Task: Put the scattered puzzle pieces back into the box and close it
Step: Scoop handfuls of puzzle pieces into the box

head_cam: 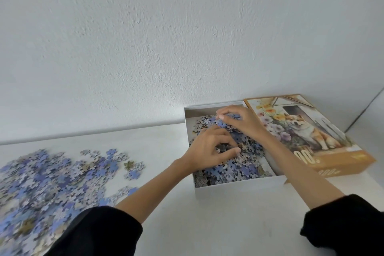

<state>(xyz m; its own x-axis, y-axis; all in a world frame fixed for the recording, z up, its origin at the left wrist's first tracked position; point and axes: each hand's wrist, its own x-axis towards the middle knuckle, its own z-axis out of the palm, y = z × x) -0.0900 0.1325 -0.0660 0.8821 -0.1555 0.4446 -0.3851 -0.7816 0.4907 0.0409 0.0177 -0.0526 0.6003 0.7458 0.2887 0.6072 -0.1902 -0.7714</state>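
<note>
A white box (pixel 239 186) stands open at the back of the table, against the wall, with a heap of blue and grey puzzle pieces (pixel 245 165) in it. Both my hands are inside the box on that heap. My left hand (pixel 208 148) has its fingers and thumb curled round some pieces near the middle. My right hand (pixel 241 123) pinches pieces at the far side of the heap. A large spread of loose pieces (pixel 52 183) lies on the table at the left. The lid (pixel 311 131), printed with a dog and flowers, lies right of the box.
The white table (pixel 207 224) meets a white wall (pixel 187 37) right behind the box. The lid leans partly against the box's right side. My black sleeves show at the bottom edge.
</note>
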